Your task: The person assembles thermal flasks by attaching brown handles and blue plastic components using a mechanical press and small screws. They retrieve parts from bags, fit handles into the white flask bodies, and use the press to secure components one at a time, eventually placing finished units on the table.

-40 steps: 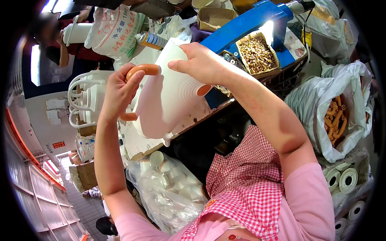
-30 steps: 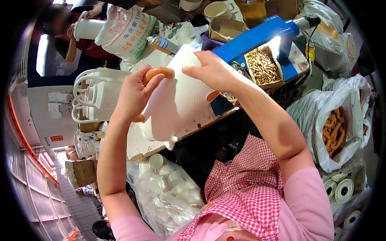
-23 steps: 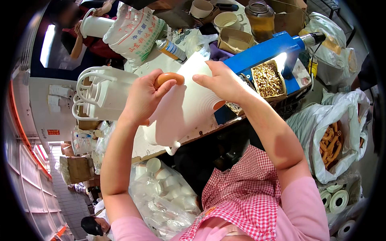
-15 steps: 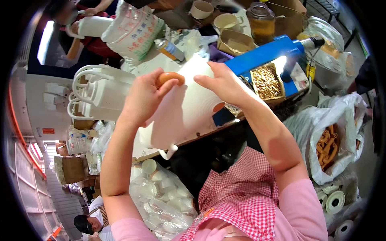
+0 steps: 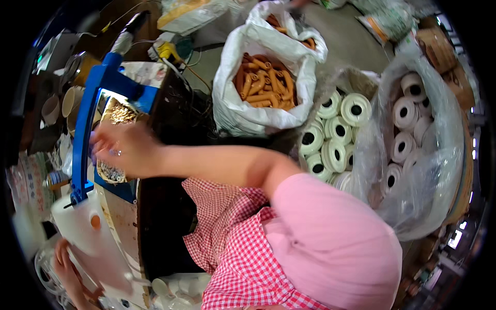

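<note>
A white plastic jug body [image 5: 89, 243] lies tilted on the table at the lower left, one end against the foot of the blue press arm [image 5: 85, 124]. It has an orange spot near that end and a white spout [image 5: 135, 278] low on its side. My left hand [image 5: 66, 262] is closed against the jug's far side, fingers curled; part of its grip is hidden. My right hand [image 5: 126, 150] is over a box of small silvery parts [image 5: 111, 173], beside a box of small gold-coloured parts [image 5: 120, 112]. Motion smears its fingers, so what they hold cannot be made out.
A white sack [image 5: 226, 98] of orange handles stands on the floor beyond the table. To its right are several white ring-shaped parts [image 5: 338, 129] and a clear bag [image 5: 431, 170] with more of them. Pale cups [image 5: 50, 109] stand at the far left.
The view has swung to the right. My right hand has left the jug for the box of silvery parts. The jug's end now meets the press. My left hand stays at the jug.
</note>
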`<state>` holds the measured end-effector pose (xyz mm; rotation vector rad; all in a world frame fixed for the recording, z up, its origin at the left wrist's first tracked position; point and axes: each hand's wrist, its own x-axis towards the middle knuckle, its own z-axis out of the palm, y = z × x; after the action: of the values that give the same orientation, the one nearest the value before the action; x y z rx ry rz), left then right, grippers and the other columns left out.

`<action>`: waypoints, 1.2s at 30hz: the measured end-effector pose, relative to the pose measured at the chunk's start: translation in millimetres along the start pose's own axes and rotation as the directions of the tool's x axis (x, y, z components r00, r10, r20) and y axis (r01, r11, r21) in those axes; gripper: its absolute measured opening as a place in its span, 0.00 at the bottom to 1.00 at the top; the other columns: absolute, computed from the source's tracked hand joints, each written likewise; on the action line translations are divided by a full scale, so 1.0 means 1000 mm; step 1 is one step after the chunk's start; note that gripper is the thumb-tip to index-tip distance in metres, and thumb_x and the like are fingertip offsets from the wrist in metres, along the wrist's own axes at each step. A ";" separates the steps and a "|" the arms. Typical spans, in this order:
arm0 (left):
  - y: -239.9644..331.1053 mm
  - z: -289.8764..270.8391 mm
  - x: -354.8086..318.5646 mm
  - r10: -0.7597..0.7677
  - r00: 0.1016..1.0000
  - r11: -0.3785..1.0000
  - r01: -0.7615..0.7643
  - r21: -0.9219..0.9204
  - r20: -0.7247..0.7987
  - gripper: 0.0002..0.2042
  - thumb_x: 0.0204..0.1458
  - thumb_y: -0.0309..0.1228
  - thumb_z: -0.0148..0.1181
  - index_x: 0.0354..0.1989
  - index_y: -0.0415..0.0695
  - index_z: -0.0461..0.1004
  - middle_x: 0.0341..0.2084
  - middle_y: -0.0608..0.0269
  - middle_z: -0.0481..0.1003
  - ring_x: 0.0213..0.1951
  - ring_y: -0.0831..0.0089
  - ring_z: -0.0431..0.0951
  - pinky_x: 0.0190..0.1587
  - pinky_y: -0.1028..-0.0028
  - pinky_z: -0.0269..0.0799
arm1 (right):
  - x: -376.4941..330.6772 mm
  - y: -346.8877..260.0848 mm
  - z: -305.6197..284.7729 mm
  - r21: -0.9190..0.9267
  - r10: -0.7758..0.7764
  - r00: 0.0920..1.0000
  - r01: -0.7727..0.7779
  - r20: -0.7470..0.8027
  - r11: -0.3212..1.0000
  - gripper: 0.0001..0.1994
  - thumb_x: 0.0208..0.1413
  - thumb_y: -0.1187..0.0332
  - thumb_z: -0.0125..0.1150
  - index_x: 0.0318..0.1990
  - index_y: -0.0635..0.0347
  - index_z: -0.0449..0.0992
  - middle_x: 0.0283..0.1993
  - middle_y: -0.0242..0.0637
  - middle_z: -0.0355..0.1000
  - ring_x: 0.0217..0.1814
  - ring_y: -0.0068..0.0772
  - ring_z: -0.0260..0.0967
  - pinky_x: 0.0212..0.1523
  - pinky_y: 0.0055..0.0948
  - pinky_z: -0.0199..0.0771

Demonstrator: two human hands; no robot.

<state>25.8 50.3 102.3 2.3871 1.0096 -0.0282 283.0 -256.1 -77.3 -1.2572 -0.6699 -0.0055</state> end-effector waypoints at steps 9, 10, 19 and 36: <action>0.043 0.065 -0.160 -0.203 0.975 0.954 0.218 -0.207 0.090 0.15 0.65 0.34 0.54 0.57 0.45 0.78 0.19 0.76 0.65 0.18 0.85 0.59 0.16 0.80 0.59 | -0.197 -0.006 -0.493 -0.761 -0.191 0.739 -0.604 -0.646 0.240 0.11 0.53 0.73 0.56 0.44 0.63 0.76 0.42 0.56 0.77 0.46 0.61 0.74 0.49 0.50 0.73; 0.072 0.099 -0.157 -0.173 0.984 0.950 0.178 -0.258 0.041 0.15 0.65 0.34 0.53 0.57 0.45 0.78 0.20 0.76 0.66 0.19 0.85 0.60 0.17 0.78 0.62 | -0.245 0.000 -0.519 -0.682 0.139 0.669 -0.725 -0.730 -0.093 0.15 0.51 0.72 0.56 0.47 0.62 0.76 0.43 0.57 0.77 0.49 0.60 0.75 0.50 0.54 0.72; 0.167 0.195 -0.188 0.225 0.968 0.900 -0.162 -0.405 0.112 0.03 0.59 0.24 0.61 0.39 0.39 0.75 0.29 0.68 0.74 0.31 0.79 0.69 0.35 0.76 0.68 | -0.316 0.022 -0.454 -0.519 0.656 0.050 -0.657 -0.753 -0.547 0.50 0.47 0.44 0.71 0.72 0.61 0.54 0.70 0.51 0.63 0.73 0.47 0.61 0.71 0.51 0.57; 0.065 0.253 -0.191 0.057 0.998 0.826 -0.045 -0.562 0.004 0.12 0.50 0.15 0.57 0.44 0.37 0.72 0.26 0.67 0.73 0.19 0.81 0.74 0.21 0.79 0.71 | -0.209 -0.060 -0.497 -0.789 0.944 0.245 -0.614 -0.220 -0.025 0.41 0.39 0.57 0.79 0.62 0.65 0.71 0.53 0.45 0.78 0.55 0.42 0.76 0.59 0.39 0.75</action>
<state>-21.5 -236.4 -39.9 1.8600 0.8010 0.2350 321.7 -784.2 -195.4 -2.4544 -0.0539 1.1827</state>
